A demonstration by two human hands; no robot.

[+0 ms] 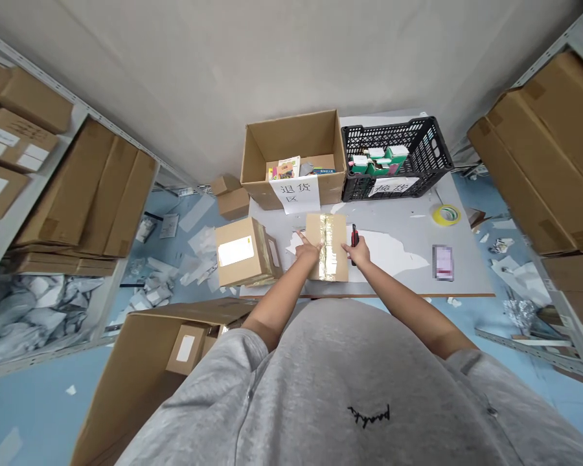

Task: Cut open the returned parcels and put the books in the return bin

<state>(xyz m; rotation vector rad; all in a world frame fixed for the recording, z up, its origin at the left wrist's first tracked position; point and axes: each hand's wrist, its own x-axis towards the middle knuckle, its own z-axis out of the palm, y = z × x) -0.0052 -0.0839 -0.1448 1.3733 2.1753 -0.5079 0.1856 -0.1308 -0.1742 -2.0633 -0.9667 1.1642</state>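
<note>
Under the left hand point(311, 250), fingers spread, and beside the right hand point(359, 250), clasped around a cutter point(354, 235), a carton point(339, 260) is held on the table point(469, 283), its tape point(328, 232) seemingly uncut, while goods are seen in the box point(258, 194) beyond.

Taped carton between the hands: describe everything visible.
The carton looks like brown cardboard, closed, with glossy, wrinkled yellowish tape down the middle of its upper face. It lies on the table, white paper beside it. The left hand rests on it; the right hand, holding a red-and-black cutter, is at its right edge, contact unclear.
</note>
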